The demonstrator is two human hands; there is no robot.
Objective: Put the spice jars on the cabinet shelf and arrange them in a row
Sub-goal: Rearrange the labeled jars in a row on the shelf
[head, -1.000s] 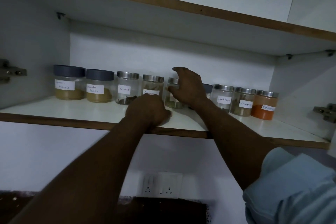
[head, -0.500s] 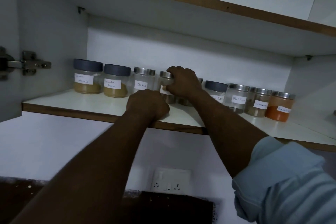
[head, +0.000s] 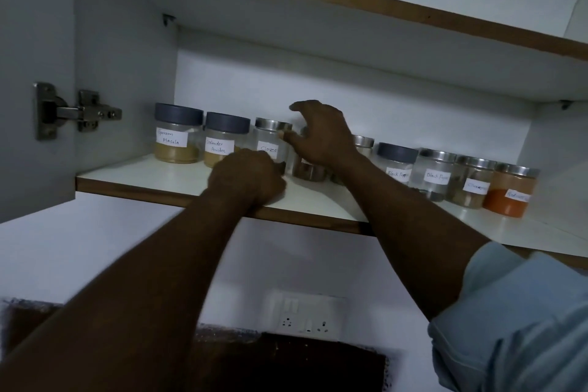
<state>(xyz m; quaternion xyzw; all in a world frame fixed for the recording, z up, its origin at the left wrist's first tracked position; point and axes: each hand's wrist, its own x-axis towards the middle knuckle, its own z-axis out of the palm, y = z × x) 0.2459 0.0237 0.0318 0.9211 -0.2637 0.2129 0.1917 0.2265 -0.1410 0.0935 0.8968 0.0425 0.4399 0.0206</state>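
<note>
garam masala jar (head: 178, 134) and coriander jar (head: 224, 143): grey lids, tan powder, white labels. cloves jar (head: 270, 143): silver lid. far-right jar (head: 509, 191): orange-red powder. shelf (head: 159, 175) white, brown edge. my sleeve (head: 515, 321) light blue.

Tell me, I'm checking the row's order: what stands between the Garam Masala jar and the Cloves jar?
The dark-lidded Coriander Powder jar stands between the Garam Masala jar and the Cloves jar, seen in the head view.

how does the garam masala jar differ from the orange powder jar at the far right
The garam masala jar has a dark grey lid; the orange powder jar has a shiny metal one. The garam masala jar holds tan powder, the orange powder jar orange-red. Both stand upright on the shelf with white handwritten labels.
</note>
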